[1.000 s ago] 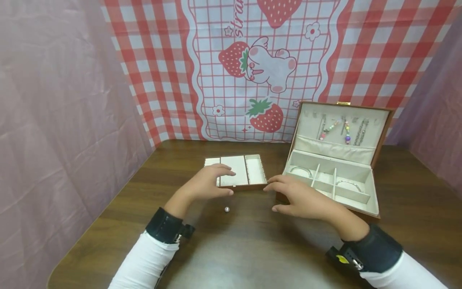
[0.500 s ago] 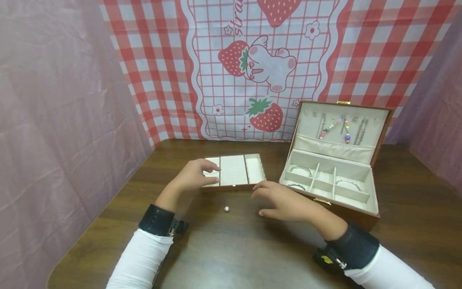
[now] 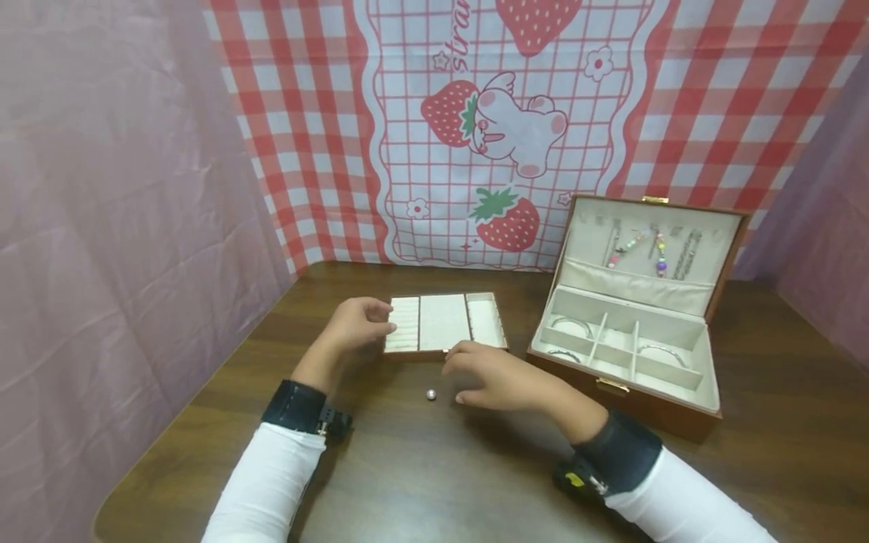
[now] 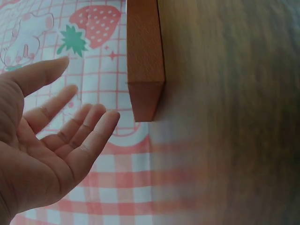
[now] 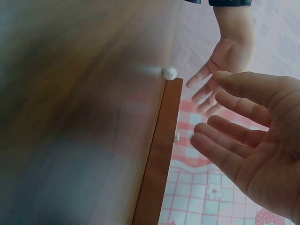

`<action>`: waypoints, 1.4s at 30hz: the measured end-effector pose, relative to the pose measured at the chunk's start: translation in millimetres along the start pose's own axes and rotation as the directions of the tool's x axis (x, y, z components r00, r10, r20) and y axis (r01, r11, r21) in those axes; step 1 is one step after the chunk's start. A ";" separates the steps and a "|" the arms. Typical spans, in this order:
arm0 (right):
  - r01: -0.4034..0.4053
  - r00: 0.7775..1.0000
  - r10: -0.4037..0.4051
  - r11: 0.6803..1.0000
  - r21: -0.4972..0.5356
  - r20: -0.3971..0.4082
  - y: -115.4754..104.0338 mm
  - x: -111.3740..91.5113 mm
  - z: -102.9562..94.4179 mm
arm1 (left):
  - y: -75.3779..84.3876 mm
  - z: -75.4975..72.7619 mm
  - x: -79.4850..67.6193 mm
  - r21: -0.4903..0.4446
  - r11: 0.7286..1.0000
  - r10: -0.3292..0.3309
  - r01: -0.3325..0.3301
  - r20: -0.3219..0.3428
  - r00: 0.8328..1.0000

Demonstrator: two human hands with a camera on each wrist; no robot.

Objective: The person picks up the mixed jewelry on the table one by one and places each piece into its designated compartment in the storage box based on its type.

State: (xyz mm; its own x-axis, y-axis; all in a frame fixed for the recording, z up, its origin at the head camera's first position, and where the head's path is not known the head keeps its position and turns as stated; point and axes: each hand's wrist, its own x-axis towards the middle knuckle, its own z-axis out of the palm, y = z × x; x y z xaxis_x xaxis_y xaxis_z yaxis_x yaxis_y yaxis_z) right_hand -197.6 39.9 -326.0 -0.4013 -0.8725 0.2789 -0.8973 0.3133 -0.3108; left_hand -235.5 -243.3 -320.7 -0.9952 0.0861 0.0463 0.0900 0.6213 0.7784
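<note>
A shallow jewelry tray [image 3: 444, 320] with brown sides and a cream lining lies on the table, ring slots at its left and a narrow compartment at its right. My left hand [image 3: 356, 324] is at the tray's left end with relaxed, empty fingers; the left wrist view shows that hand [image 4: 61, 140] beside the tray's brown side [image 4: 145, 51]. My right hand [image 3: 502, 377] hovers by the tray's front right corner, fingers loosely bent and holding nothing. Between the hands, in front of the tray, sits a small pearl-like ball [image 3: 431, 394], also seen in the right wrist view as a whitish ball [image 5: 169, 73].
An open brown jewelry box [image 3: 624, 407] stands on the right. Bangles [image 3: 572, 326] lie in its compartments, and beaded strings [image 3: 661, 256] and chains hang inside the raised lid [image 3: 645, 283]. A strawberry-print cloth [image 3: 475, 181] hangs behind the wooden table [image 3: 407, 467].
My left hand has moved left from over the tray to its left end, uncovering the ring slots. My right hand has moved left, away from the jewelry box toward the ball.
</note>
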 end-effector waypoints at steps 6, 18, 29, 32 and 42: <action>-0.038 0.997 0.035 0.999 0.031 0.068 -1.4 23.5 7.5 | -10.4 -1.6 3.0 -0.120 0.985 -0.125 0.127 0.019 0.992; -0.134 0.976 0.116 0.987 0.092 0.187 2.9 51.2 23.4 | -22.3 5.2 10.8 -0.284 0.916 -0.249 0.283 0.152 0.957; -0.163 0.966 0.147 0.985 0.062 0.211 5.1 54.3 34.3 | -26.7 18.9 10.4 -0.308 0.899 -0.282 0.311 0.138 0.950; -0.176 0.967 0.160 0.983 0.061 0.200 4.9 53.0 33.0 | -26.6 19.6 10.1 -0.319 0.893 -0.286 0.317 0.140 0.948; -0.172 0.985 0.171 0.983 0.060 0.016 19.2 49.3 17.9 | -27.7 18.5 10.4 -0.325 0.892 -0.280 0.314 0.149 0.948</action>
State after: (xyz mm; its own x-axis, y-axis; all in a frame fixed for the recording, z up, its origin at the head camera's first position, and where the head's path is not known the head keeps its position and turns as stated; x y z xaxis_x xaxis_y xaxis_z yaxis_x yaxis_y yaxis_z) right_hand -231.3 -3.8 -334.5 -0.5462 -0.8116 0.2073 -0.8024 0.4358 -0.4077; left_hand -247.6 -245.2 -353.3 -0.9634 0.0232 -0.2672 -0.2452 0.3281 0.9123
